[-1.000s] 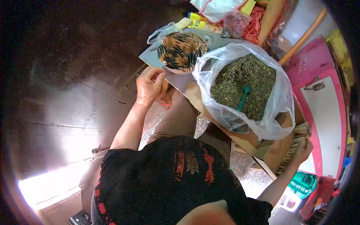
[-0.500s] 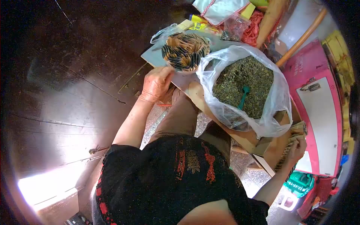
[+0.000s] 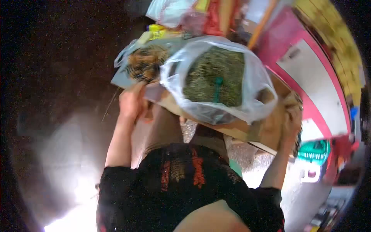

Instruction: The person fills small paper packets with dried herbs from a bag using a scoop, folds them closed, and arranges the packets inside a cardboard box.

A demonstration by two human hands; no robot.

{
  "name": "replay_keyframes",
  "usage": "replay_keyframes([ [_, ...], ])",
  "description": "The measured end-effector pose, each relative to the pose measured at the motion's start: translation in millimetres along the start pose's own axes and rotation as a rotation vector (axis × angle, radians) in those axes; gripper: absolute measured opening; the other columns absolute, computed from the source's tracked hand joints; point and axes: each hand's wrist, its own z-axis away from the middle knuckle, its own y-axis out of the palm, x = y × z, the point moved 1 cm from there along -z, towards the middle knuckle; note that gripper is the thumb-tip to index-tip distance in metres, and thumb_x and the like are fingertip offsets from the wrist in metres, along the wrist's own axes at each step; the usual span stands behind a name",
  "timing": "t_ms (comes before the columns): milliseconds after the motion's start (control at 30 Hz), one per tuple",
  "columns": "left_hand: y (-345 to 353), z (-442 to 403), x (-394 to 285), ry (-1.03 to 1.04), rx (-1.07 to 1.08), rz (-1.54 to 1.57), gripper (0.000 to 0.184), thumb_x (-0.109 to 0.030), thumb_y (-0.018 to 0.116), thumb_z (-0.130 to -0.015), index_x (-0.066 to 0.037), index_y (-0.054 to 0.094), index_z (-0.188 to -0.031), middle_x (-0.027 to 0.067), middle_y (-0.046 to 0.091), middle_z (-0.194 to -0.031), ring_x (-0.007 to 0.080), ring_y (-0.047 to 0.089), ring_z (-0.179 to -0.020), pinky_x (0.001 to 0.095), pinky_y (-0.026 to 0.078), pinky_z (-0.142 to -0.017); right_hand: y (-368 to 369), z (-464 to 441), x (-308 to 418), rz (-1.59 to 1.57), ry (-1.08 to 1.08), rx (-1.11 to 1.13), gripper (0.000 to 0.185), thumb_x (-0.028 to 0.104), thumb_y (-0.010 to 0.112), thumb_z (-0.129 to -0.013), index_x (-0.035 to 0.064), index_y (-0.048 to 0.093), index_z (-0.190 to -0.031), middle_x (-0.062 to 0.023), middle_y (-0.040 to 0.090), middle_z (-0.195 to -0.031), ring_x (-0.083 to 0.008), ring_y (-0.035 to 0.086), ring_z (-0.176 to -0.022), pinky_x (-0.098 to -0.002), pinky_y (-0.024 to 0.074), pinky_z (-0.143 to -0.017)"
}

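My left hand (image 3: 131,102) is closed at the near edge of a grey board (image 3: 118,79), just below a round bundle of folded brown paper packets (image 3: 147,63). What its fingers hold, if anything, is lost in blur. A clear plastic bag (image 3: 174,75) stands open in the middle, filled with dried green-brown leaf bits (image 3: 201,73). On the leaf bits lies a small green scoop (image 3: 218,87). My right hand (image 3: 292,118) is closed around a row of paper packets (image 3: 295,101) at the right end of a cardboard box (image 3: 266,135); its fingers are smeared.
Beyond the bag are a white cloth (image 3: 166,11), red plastic (image 3: 212,17) and wooden poles (image 3: 262,25). A pink-and-white panel (image 3: 320,73) stands at right, with a green basket (image 3: 315,150) below it. Dark brown surface (image 3: 65,77) fills the left.
The whole view has shifted, so the bag, board and bundle appear farther left and slightly higher. My right hand sits higher in the picture; my left hand stays near the board's edge.
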Motion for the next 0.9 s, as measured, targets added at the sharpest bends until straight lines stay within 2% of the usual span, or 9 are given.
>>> replay_keyframes([
  [133,-16.0,-6.9,-1.2,-0.107,0.026,0.055,0.015,-0.013,0.060,-0.087,-0.006,0.064,-0.099,0.0177,0.064,-0.093,0.0363,0.061,-0.086,0.0376,0.049,-0.072,-5.5,-9.5,27.6,-0.057,-0.023,-0.070,0.009,-0.002,0.058,-0.077,0.0009,0.062,-0.085,-0.0161,0.061,-0.090,-0.0330,0.059,-0.089,-0.0374,0.0457,-0.082],
  [233,-62.6,-24.4,-41.0,-0.125,-0.013,0.081,0.012,-0.008,0.060,-0.088,0.000,0.063,-0.096,0.0152,0.065,-0.089,0.0226,0.064,-0.081,0.0324,0.049,-0.071,1.7,-8.6,36.6,-0.164,0.037,-0.100,0.015,-0.003,0.059,-0.073,0.0018,0.064,-0.087,-0.0151,0.061,-0.090,-0.0310,0.060,-0.088,-0.0357,0.0471,-0.079],
  [400,-110.5,-43.8,-120.8,0.169,-0.074,0.175,0.006,0.002,0.062,-0.080,0.002,0.058,-0.084,0.0113,0.052,-0.071,0.0214,0.051,-0.064,0.0303,0.041,-0.059,1.5,-20.1,115.0,-0.627,0.061,0.065,0.020,-0.003,0.059,-0.070,0.0010,0.064,-0.089,-0.0132,0.062,-0.093,-0.0256,0.061,-0.087,-0.0320,0.0492,-0.078],
  [433,-108.6,-44.4,-138.3,0.163,0.060,0.247,0.007,0.003,0.063,-0.078,0.001,0.058,-0.083,0.0120,0.052,-0.071,0.0235,0.052,-0.065,0.0309,0.042,-0.059,1.4,-23.5,140.6,-0.827,0.146,0.180,0.025,-0.001,0.060,-0.070,0.0017,0.065,-0.094,-0.0124,0.062,-0.097,-0.0240,0.061,-0.090,-0.0304,0.0498,-0.076],
  [500,-93.4,-50.5,-161.1,0.304,0.242,0.251,0.009,0.001,0.067,-0.075,0.000,0.060,-0.081,0.0144,0.055,-0.072,0.0291,0.053,-0.064,0.0330,0.043,-0.059,12.9,-30.7,178.0,-1.056,-0.234,0.103,0.028,0.002,0.061,-0.070,0.0022,0.063,-0.098,-0.0116,0.062,-0.100,-0.0239,0.061,-0.091,-0.0301,0.0504,-0.074],
  [567,-68.8,-53.2,-169.6,0.335,0.394,0.389,0.010,-0.002,0.068,-0.074,0.001,0.062,-0.082,0.0149,0.057,-0.072,0.0311,0.056,-0.064,0.0343,0.044,-0.057,17.7,-28.2,211.2,-1.308,-0.196,0.294,0.030,0.004,0.061,-0.070,0.0039,0.062,-0.099,-0.0104,0.062,-0.100,-0.0220,0.061,-0.088,-0.0303,0.0500,-0.071],
  [633,-58.0,-59.2,-173.0,0.343,0.501,0.428,0.011,-0.002,0.068,-0.074,0.001,0.062,-0.083,0.0145,0.057,-0.071,0.0303,0.057,-0.063,0.0340,0.044,-0.057,26.0,-25.5,219.3,-1.257,-0.203,0.400,0.025,0.003,0.061,-0.071,0.0034,0.062,-0.096,-0.0098,0.062,-0.097,-0.0220,0.060,-0.080,-0.0315,0.0484,-0.069],
  [767,-43.9,-65.1,-168.0,0.147,0.862,0.594,0.008,-0.006,0.067,-0.079,0.001,0.063,-0.082,0.0094,0.056,-0.069,0.0117,0.054,-0.064,0.0295,0.042,-0.057,51.4,-22.0,211.4,-1.246,-0.247,0.211,0.018,0.007,0.064,-0.074,0.0015,0.063,-0.090,-0.0091,0.061,-0.088,-0.0180,0.059,-0.072,-0.0289,0.0467,-0.067],
  [900,-1.7,-69.4,-150.4,0.111,1.061,1.065,0.012,-0.013,0.065,-0.086,-0.002,0.065,-0.085,-0.0038,0.058,-0.075,0.0028,0.050,-0.070,0.0197,0.041,-0.062,53.1,-23.0,200.3,-1.442,0.152,0.561,0.028,0.013,0.066,-0.075,0.0022,0.060,-0.100,-0.0022,0.060,-0.089,-0.0103,0.056,-0.084,-0.0243,0.0451,-0.072],
])
